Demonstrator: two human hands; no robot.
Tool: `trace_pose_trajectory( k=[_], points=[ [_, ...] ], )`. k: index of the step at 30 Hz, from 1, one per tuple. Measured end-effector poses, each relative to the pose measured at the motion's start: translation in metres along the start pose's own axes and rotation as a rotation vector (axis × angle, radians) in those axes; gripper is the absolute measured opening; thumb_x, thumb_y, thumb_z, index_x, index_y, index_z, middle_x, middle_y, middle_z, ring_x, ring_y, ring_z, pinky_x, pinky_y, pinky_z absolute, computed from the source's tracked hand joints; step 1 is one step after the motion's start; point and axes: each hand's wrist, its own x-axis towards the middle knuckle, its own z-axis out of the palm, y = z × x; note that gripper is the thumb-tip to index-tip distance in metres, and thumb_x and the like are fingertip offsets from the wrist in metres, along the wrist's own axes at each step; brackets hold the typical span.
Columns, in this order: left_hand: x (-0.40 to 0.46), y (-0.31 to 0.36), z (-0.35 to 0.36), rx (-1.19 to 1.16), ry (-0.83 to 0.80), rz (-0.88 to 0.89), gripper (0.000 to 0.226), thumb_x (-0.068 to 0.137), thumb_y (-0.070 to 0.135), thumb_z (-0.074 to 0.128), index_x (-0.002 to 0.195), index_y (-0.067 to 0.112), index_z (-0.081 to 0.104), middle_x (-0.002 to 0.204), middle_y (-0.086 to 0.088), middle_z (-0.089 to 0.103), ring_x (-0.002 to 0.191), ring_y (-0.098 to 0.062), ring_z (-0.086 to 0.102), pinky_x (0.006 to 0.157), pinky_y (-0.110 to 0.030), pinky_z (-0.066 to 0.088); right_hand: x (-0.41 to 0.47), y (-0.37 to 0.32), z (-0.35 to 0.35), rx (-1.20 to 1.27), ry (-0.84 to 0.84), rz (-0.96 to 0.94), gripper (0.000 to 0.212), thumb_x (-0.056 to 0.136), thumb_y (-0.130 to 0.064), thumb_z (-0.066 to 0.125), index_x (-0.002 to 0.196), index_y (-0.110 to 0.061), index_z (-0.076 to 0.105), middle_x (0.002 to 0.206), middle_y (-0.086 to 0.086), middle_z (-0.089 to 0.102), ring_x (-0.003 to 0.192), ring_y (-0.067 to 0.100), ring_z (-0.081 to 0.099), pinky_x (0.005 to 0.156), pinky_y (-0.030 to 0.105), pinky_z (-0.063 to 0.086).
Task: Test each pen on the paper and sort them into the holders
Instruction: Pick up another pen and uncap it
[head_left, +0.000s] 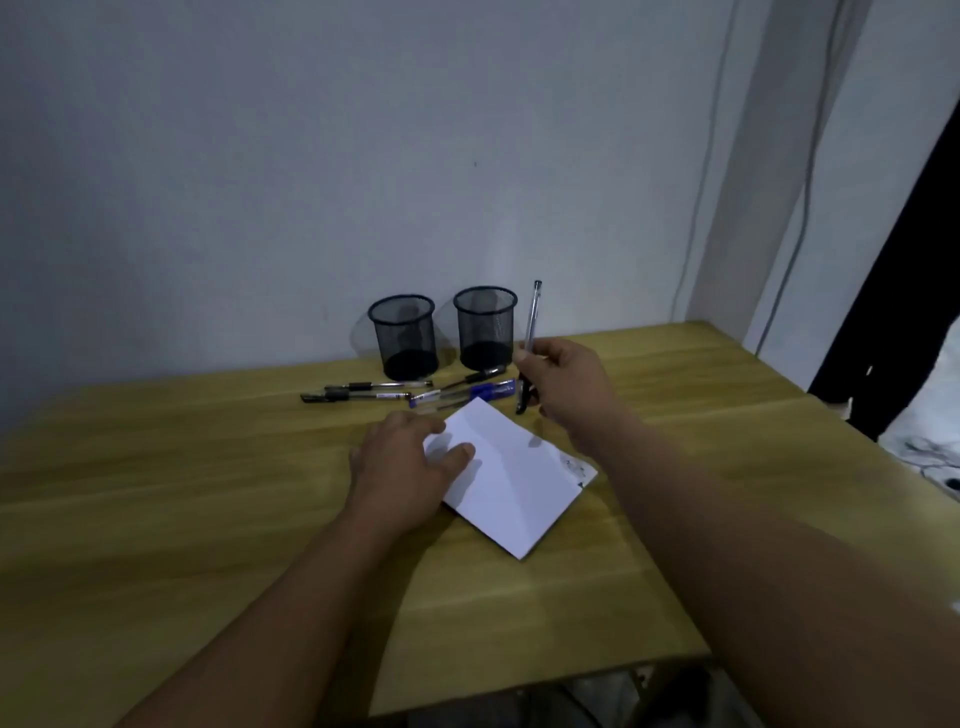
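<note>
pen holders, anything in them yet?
Both look empty. Through the mesh of the left holder and the right holder only dark bases show, and no pen sticks out of either rim.

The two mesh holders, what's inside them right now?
Both mesh holders, left and right, show no pens above their rims, and through the mesh only dark bases show. Anything small lying flat at the bottom cannot be made out.
</note>
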Motion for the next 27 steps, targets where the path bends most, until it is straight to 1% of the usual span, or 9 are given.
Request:
trace_pose_trajectory(
  k=[2, 4, 8, 10, 13, 19, 22, 24, 27],
  points=[
    [0.004, 0.003, -0.001, 0.031, -0.023, -0.003, 0.055, 0.083, 0.064, 0.056, 0.127, 0.031, 0.060, 0.138, 0.001, 0.051, 0.127, -0.024, 0.046, 0.105, -0.051, 0.037, 0.001, -0.008, -0.004, 0.001, -0.005, 0.004, 0.021, 0.095, -0.017, 0.062, 0.111, -0.005, 0.066, 0.082, 0.007, 0.063, 0.057, 0.012, 0.054, 0.039, 0.013, 0.040],
    [0.008, 0.005, -0.003, 0.052, -0.042, 0.004, 0.058, 0.083, 0.065, 0.056, 0.129, 0.029, 0.059, 0.139, 0.000, 0.051, 0.128, -0.025, 0.046, 0.105, -0.052, 0.036, 0.004, -0.015, -0.008, -0.023, -0.003, -0.011, 0.020, 0.095, -0.017, 0.061, 0.110, -0.005, 0.066, 0.082, 0.007, 0.063, 0.056, 0.012, 0.053, 0.037, 0.011, 0.038],
    [0.015, 0.009, -0.003, 0.068, -0.049, 0.020, 0.060, 0.082, 0.066, 0.055, 0.129, 0.029, 0.059, 0.140, 0.000, 0.053, 0.128, -0.025, 0.047, 0.104, -0.051, 0.037, 0.011, -0.023, -0.013, -0.062, 0.001, -0.035, 0.014, 0.095, -0.019, 0.060, 0.105, -0.012, 0.067, 0.075, 0.000, 0.063, 0.057, 0.008, 0.054, 0.043, 0.013, 0.040],
    [0.015, 0.014, -0.002, 0.066, -0.067, 0.024, 0.062, 0.081, 0.066, 0.056, 0.131, 0.029, 0.057, 0.144, 0.000, 0.049, 0.131, -0.025, 0.044, 0.106, -0.051, 0.035, 0.013, -0.024, -0.015, -0.086, 0.010, -0.035, 0.014, 0.093, -0.018, 0.061, 0.104, -0.014, 0.067, 0.078, 0.001, 0.064, 0.060, 0.010, 0.054, 0.049, 0.018, 0.040],
    [0.012, 0.029, 0.001, 0.035, -0.074, 0.061, 0.066, 0.081, 0.066, 0.059, 0.135, 0.028, 0.054, 0.146, 0.001, 0.046, 0.133, -0.024, 0.042, 0.108, -0.050, 0.035, 0.008, -0.019, -0.026, -0.103, 0.016, -0.033, 0.016, 0.090, -0.011, 0.061, 0.105, -0.014, 0.066, 0.077, 0.006, 0.062, 0.062, 0.015, 0.053, 0.049, 0.021, 0.039],
    [0.000, 0.081, 0.024, -0.021, -0.146, 0.267, 0.069, 0.083, 0.062, 0.059, 0.139, 0.022, 0.049, 0.147, -0.003, 0.044, 0.133, -0.025, 0.044, 0.106, -0.043, 0.039, -0.018, -0.009, -0.078, -0.213, 0.115, -0.031, 0.020, 0.084, -0.019, 0.073, 0.103, -0.017, 0.067, 0.070, 0.002, 0.065, 0.060, 0.017, 0.061, 0.052, 0.030, 0.046],
    [-0.017, 0.118, 0.042, -0.068, -0.196, 0.367, 0.069, 0.082, 0.060, 0.061, 0.138, 0.021, 0.049, 0.143, -0.002, 0.045, 0.128, -0.023, 0.047, 0.104, -0.043, 0.043, -0.043, -0.007, -0.117, -0.250, 0.176, -0.027, 0.015, 0.084, -0.020, 0.074, 0.097, -0.017, 0.067, 0.074, 0.002, 0.066, 0.067, 0.019, 0.064, 0.065, 0.039, 0.056],
    [-0.033, 0.144, 0.057, -0.070, -0.231, 0.433, 0.070, 0.082, 0.060, 0.062, 0.138, 0.021, 0.049, 0.141, -0.001, 0.046, 0.126, -0.022, 0.049, 0.101, -0.042, 0.045, -0.064, -0.004, -0.146, -0.273, 0.229, -0.020, 0.010, 0.085, -0.020, 0.073, 0.092, -0.019, 0.066, 0.077, 0.003, 0.066, 0.067, 0.018, 0.063, 0.067, 0.037, 0.057],
    [-0.058, 0.182, 0.082, -0.038, -0.294, 0.540, 0.070, 0.081, 0.061, 0.061, 0.137, 0.020, 0.049, 0.141, -0.003, 0.047, 0.123, -0.022, 0.051, 0.100, -0.042, 0.046, -0.097, 0.007, -0.192, -0.312, 0.324, -0.002, 0.007, 0.085, -0.022, 0.073, 0.089, -0.022, 0.068, 0.080, 0.002, 0.068, 0.067, 0.016, 0.063, 0.060, 0.032, 0.055]
  ],
)
